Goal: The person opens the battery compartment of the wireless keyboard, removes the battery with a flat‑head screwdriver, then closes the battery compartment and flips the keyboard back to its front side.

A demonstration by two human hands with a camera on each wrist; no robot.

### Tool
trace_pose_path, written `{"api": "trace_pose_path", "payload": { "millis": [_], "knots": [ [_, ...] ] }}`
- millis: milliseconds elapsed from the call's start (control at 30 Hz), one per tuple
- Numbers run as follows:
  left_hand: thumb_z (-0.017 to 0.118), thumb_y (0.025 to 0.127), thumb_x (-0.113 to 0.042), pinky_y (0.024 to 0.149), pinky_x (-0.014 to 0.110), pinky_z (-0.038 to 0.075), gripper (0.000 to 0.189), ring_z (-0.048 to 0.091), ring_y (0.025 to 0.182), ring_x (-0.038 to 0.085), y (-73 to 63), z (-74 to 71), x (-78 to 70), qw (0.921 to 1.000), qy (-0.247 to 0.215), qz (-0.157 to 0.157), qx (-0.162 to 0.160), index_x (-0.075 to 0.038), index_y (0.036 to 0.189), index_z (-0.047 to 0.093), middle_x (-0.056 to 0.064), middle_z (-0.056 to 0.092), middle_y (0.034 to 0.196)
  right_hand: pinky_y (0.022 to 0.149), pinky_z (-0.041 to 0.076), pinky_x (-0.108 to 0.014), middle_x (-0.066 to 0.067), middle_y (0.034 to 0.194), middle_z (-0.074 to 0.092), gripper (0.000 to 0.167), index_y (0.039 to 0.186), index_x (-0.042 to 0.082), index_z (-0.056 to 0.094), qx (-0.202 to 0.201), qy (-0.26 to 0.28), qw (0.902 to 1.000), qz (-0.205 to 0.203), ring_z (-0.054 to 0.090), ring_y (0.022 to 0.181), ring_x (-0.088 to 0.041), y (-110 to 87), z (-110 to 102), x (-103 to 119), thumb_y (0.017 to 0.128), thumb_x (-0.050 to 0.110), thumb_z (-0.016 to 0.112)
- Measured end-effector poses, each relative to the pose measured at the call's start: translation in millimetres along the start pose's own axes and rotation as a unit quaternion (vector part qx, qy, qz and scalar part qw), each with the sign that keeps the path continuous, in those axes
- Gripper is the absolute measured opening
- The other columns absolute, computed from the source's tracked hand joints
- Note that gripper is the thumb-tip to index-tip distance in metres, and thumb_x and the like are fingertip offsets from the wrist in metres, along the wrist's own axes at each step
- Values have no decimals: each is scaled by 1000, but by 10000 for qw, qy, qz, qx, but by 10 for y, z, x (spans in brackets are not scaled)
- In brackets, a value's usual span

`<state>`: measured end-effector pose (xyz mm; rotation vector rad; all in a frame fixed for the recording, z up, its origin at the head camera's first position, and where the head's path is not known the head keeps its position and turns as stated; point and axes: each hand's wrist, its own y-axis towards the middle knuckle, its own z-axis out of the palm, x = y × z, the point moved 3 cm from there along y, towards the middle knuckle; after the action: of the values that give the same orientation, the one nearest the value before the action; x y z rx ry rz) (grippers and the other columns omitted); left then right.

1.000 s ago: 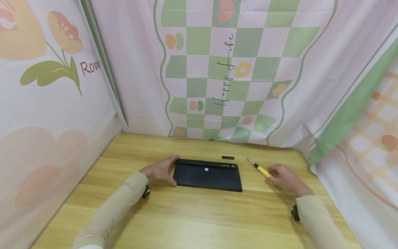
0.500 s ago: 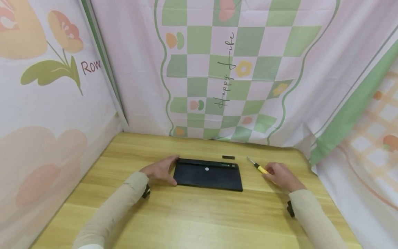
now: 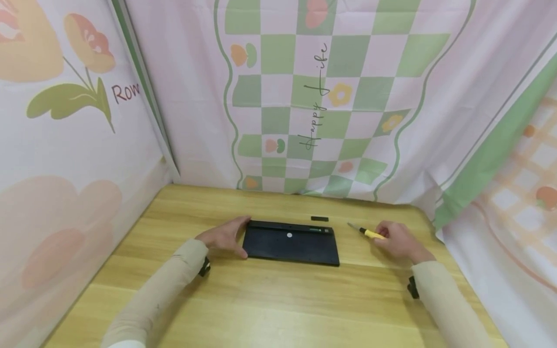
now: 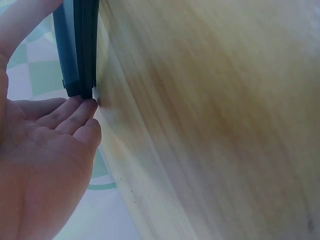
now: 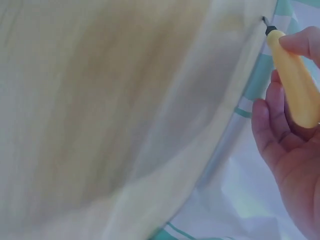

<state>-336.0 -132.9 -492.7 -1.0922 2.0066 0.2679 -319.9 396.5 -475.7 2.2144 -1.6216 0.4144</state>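
A black keyboard point(image 3: 278, 248) lies underside up on the wooden table, with a round white sticker and an uncovered battery slot point(image 3: 321, 230) at its far right. Something green shows in that slot. My left hand point(image 3: 224, 238) holds the keyboard by its left end, thumb at the near corner and fingers at the far one. In the left wrist view, fingertips point(image 4: 82, 112) touch its edge. To the right, my right hand point(image 3: 401, 240) grips a screwdriver point(image 3: 373, 234) by its yellow handle. Its thin metal shaft points left, towards the keyboard.
Behind the keyboard lies a small black strip point(image 3: 319, 219), like a battery cover. The wooden table point(image 3: 278, 309) runs up to a checked curtain point(image 3: 313, 106) at the back. Printed cloth walls point(image 3: 78, 203) stand at both sides.
The screwdriver has swung flatter, and its handle has moved right with my right hand. My left hand and the keyboard stay where they were.
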Motion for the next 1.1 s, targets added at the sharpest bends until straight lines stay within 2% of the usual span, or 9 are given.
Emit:
{"api": "trace_pose_path", "payload": {
  "millis": [200,533,733,867,1100],
  "knots": [
    [96,78,-24,134,57,19,128,14,165,38,15,-7,20,10000,-47,9,27,-5,170,10,17,12,178,65,52,-24,0,82,71,9,92,6,72,0,-199,9989,-426,60,74,-7,8,-169,75,87,8,79],
    [96,79,-28,133,60,20,128,15,164,41,14,-23,33,9999,87,29,41,-3,170,9,20,12,178,60,48,-21,7,77,65,11,90,12,73,30,-274,9946,-1004,52,67,0,33,-387,448,83,7,82],
    [96,78,-28,134,58,19,128,15,164,39,31,-24,28,9999,96,9,43,-5,170,10,18,12,178,64,53,-22,8,83,68,13,92,13,74,78,-583,9884,-1402,57,73,0,101,-436,725,83,8,82],
    [96,78,-28,134,58,19,128,15,164,39,38,-21,31,9999,114,22,28,-5,170,10,18,12,178,67,56,-25,4,85,70,12,92,12,75,220,-710,9847,-1575,60,76,-4,181,-434,898,84,6,81],
    [97,78,-26,134,57,19,128,15,165,38,26,-16,23,9998,166,-62,22,-6,170,10,17,12,178,65,50,-27,-2,85,69,10,91,9,74,586,-846,9783,-1799,56,75,-11,342,-359,1114,84,5,80]
  ]
}}
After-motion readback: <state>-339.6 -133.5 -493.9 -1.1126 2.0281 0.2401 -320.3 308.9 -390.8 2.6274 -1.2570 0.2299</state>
